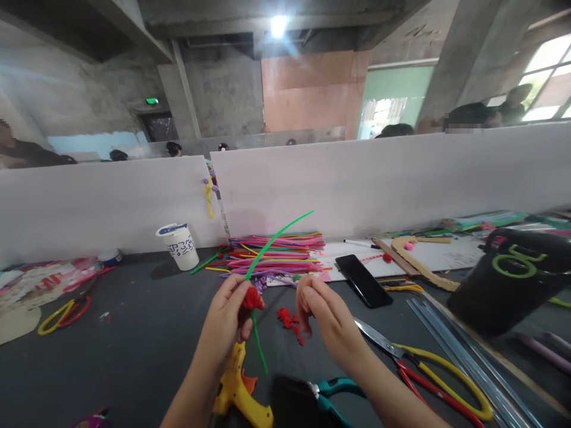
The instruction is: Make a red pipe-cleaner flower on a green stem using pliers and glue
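Observation:
My left hand (229,312) is closed around a small red flower-like piece (252,298) and a green pipe cleaner (279,232). The green stem arcs up to the right above the fingers, and a green end hangs below them. My right hand (323,306) is a short way to the right, its fingers loosely bent and partly apart, with nothing visible in them. Between the hands, small red fuzzy pieces (289,320) lie on the dark table (147,356). Below the left hand lies a yellow glue gun (241,395); teal-handled pliers (332,389) are near the right forearm.
A bundle of coloured pipe cleaners (276,252) lies in front of a white partition (357,184). Around it are a paper cup (181,246), a black phone (363,280), large scissors (401,353), clear rods (473,362) and a black container (504,279). Other people sit beyond the partition.

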Available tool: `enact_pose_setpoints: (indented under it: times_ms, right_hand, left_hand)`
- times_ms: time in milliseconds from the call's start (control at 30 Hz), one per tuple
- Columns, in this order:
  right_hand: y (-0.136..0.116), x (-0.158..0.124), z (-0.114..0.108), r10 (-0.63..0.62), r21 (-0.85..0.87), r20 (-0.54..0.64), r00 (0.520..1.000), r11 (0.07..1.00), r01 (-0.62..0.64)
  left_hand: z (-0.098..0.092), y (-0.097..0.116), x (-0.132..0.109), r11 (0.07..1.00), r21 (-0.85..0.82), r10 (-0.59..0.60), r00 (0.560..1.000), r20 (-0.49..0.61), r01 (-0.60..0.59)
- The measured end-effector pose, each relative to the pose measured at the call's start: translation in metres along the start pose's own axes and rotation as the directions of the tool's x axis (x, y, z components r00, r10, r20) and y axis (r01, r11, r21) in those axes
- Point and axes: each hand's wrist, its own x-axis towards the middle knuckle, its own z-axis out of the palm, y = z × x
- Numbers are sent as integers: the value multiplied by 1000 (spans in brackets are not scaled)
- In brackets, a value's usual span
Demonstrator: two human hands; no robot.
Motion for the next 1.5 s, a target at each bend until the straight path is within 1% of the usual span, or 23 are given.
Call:
enact_pose_setpoints:
  times_ms: [100, 200, 300, 333, 367, 433, 467, 500, 533, 567, 600, 633, 667, 700, 767, 867, 933, 1033, 1133, 1200, 1267, 1400, 1500]
  right_hand:
    - [-3, -5, 7, 80, 3, 126, 989, 997, -81]
    - [-4, -12, 23, 129, -40, 224, 966, 992, -123]
    - [-6, -20, 37, 137, -70, 381, 914, 990, -119]
    - [-7, -22, 40, 127, -66, 462, 878, 992, -109]
    - [-9, -25, 41, 108, -58, 557, 823, 994, -91]
    - [-13, -28, 40, 55, -27, 737, 674, 998, -52]
    - [-15, -29, 40, 40, -22, 780, 625, 999, -35]
    - [-16, -30, 40, 46, -38, 773, 633, 999, -26]
    - [-15, -29, 40, 70, -71, 714, 697, 997, -27]
    - [-14, -28, 40, 102, -112, 600, 794, 993, -43]
    - [-12, -26, 40, 132, -152, 460, 878, 986, -69]
    - [-10, -23, 41, 157, -182, 311, 937, 978, -103]
    - [-7, -21, 41, 176, -194, 195, 965, 971, -138]
    - [-5, -18, 42, 193, -189, 142, 971, 968, -165]
    - [0, -13, 42, 233, -164, 124, 964, 964, -212]
    - [6, -7, 39, 283, -119, 203, 938, 957, -263]
    - [14, 0, 31, 302, -114, 219, 928, 952, -283]
    - [30, 14, 2, 330, -145, 213, 920, 941, -304]
    - [45, 26, -35, 377, -175, 260, 889, 924, -340]
    - [50, 28, -55, 399, -177, 303, 866, 916, -360]
    - [51, 29, -66, 417, -186, 330, 847, 909, -374]
    - [58, 31, -69, 478, -253, 340, 810, 876, -410]
    - [77, 34, -67, 566, -362, 293, 770, 811, -459]
  left_hand:
    - [-11, 9, 3, 999, -4, 39, 998, -54, -39]
    - [-18, 14, 3, 998, -12, 61, 996, -72, -62]
    - [-21, 15, 3, 996, -25, 79, 995, -62, -81]
    - [-21, 15, 2, 996, -30, 83, 995, -58, -85]
    - [-21, 15, 2, 996, -35, 85, 995, -55, -87]
    - [-21, 15, 3, 995, -47, 88, 995, -49, -90]
    - [-20, 14, 3, 995, -52, 86, 995, -44, -89]
    - [-20, 14, 2, 995, -57, 85, 996, -39, -87]
    - [-19, 13, 2, 994, -62, 85, 996, -34, -87]
    - [-17, 12, 1, 994, -67, 84, 996, -29, -85]
    - [-15, 11, 0, 994, -71, 82, 996, -25, -84]
    - [-13, 10, -1, 994, -74, 81, 996, -22, -83]
    - [-10, 8, -3, 993, -79, 81, 996, -20, -83]
    - [-6, 7, -4, 993, -83, 82, 996, -18, -83]
    - [1, 4, -7, 992, -92, 81, 997, -17, -82]
    - [9, 0, -7, 992, -97, 79, 997, -21, -81]
    - [7, 1, -4, 991, -96, 89, 995, -40, -92]
    - [-6, 6, 1, 985, -107, 128, 986, -107, -139]
    - [-18, 13, 5, 978, -120, 152, 977, -152, -171]
    - [-22, 15, 6, 976, -128, 154, 975, -159, -175]
    - [-23, 14, 7, 978, -129, 143, 978, -151, -163]
    - [-19, 9, 9, 983, -122, 120, 983, -136, -137]
    - [-19, 7, 10, 984, -117, 117, 985, -127, -132]
